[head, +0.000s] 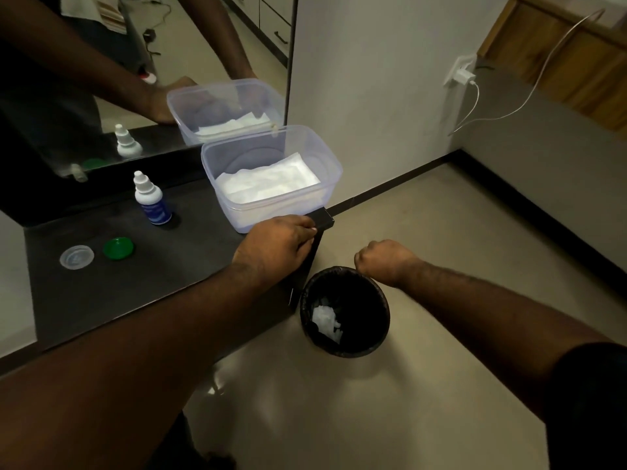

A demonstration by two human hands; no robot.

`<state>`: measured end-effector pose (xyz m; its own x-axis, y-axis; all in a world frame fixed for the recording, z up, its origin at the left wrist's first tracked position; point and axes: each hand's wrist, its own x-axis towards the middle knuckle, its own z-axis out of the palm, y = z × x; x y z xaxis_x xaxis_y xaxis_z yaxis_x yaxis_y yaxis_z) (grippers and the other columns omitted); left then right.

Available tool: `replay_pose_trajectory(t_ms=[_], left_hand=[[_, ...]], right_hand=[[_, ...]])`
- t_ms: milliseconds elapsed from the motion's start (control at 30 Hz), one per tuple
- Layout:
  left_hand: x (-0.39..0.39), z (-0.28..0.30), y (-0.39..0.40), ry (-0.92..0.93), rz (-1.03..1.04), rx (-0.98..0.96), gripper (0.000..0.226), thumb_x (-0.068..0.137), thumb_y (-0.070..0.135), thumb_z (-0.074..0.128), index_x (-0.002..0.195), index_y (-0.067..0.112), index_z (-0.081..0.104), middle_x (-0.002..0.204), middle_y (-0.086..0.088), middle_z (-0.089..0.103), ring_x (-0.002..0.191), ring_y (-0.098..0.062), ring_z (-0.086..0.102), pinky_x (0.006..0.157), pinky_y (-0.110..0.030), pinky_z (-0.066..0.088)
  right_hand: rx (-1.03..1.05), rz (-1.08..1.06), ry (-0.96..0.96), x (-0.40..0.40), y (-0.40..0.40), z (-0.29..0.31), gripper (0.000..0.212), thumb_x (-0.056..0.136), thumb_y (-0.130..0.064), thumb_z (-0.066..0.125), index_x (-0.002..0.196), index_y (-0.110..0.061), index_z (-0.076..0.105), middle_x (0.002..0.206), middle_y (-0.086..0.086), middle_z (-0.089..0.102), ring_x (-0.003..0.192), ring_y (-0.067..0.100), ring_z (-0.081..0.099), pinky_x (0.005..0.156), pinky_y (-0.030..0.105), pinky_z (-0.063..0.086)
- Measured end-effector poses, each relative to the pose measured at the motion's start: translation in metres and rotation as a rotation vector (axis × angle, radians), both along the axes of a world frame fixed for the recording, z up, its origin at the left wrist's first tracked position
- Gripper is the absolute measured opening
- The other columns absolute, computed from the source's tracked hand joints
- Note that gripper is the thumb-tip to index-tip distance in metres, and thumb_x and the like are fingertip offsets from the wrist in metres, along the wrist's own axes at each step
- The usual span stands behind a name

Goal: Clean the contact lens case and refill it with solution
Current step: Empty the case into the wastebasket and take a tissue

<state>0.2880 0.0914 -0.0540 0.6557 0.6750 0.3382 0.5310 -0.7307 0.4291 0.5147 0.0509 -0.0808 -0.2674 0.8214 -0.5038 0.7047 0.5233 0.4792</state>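
Black counter holds 1 solution bottle, blue label too blurred to read, plus 2 loose caps: 1 clear cap, 1 green cap, side by side, apart from the bottle. 1 clear tub w/ white tissues sits at the counter's right end. My left hand rests curled on the counter corner; can't tell if it holds anything. My right hand is fisted over 1 black bin, crumpled tissue inside.
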Motion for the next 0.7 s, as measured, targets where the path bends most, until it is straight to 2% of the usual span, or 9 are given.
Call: replay_pose_trajectory(t_ms=[133,200,367,467,533,600,700], left_hand=[[0.0,0.0,0.001,-0.001,-0.001,-0.021,0.027,0.092,0.02,0.057,0.114,0.011,0.069,0.121,-0.002,0.066,0.104,-0.018,0.064,0.088,-0.027,0.047],[-0.001,0.0,0.002,0.001,-0.016,-0.004,0.026,0.092,0.019,0.057,0.113,0.011,0.07,0.119,-0.002,0.067,0.101,-0.018,0.064,0.084,-0.027,0.048],[-0.003,-0.003,0.002,0.021,-0.054,0.053,0.023,0.091,0.016,0.057,0.106,0.007,0.072,0.111,-0.005,0.068,0.093,-0.023,0.066,0.077,-0.038,0.056],[-0.003,-0.004,0.003,0.012,-0.054,0.052,0.024,0.091,0.016,0.057,0.107,0.006,0.072,0.113,-0.006,0.068,0.094,-0.023,0.065,0.08,-0.039,0.055],[-0.004,-0.004,0.003,0.007,-0.05,0.044,0.024,0.092,0.015,0.057,0.109,0.007,0.071,0.114,-0.006,0.067,0.096,-0.023,0.065,0.082,-0.038,0.054],[-0.003,-0.003,0.003,0.037,-0.066,0.039,0.025,0.092,0.015,0.056,0.112,0.007,0.069,0.117,-0.006,0.066,0.099,-0.023,0.063,0.084,-0.036,0.053],[-0.003,-0.001,0.003,0.079,-0.068,0.052,0.027,0.093,0.014,0.056,0.116,0.008,0.067,0.12,-0.005,0.063,0.101,-0.023,0.062,0.084,-0.033,0.052]], right_hand=[[0.005,-0.021,-0.017,0.002,-0.001,0.005,0.022,0.092,-0.016,0.053,0.11,-0.003,0.056,0.104,0.014,0.064,0.094,0.03,0.06,0.073,0.036,0.049],[0.048,-0.032,-0.002,0.002,-0.002,0.008,0.024,0.092,-0.014,0.052,0.113,-0.003,0.051,0.106,0.015,0.062,0.096,0.031,0.059,0.074,0.037,0.049],[0.155,-0.079,0.031,-0.003,-0.003,0.014,0.029,0.091,-0.009,0.052,0.119,-0.009,0.045,0.109,0.014,0.059,0.098,0.029,0.057,0.073,0.035,0.048],[0.227,-0.186,0.059,-0.001,0.002,0.021,0.028,0.09,-0.002,0.046,0.117,-0.009,0.045,0.109,0.015,0.059,0.099,0.03,0.057,0.072,0.037,0.048],[0.195,-0.212,0.096,-0.001,0.001,0.017,0.027,0.09,-0.001,0.045,0.116,-0.009,0.046,0.108,0.014,0.059,0.1,0.03,0.057,0.071,0.036,0.046],[0.225,-0.331,0.22,-0.002,-0.004,0.01,0.029,0.087,0.003,0.045,0.113,-0.009,0.048,0.104,0.014,0.06,0.096,0.031,0.057,0.068,0.034,0.043],[0.37,-0.55,0.598,0.0,-0.011,0.006,0.02,0.084,0.0,0.051,0.102,-0.008,0.054,0.091,0.014,0.061,0.084,0.032,0.059,0.065,0.036,0.049]])
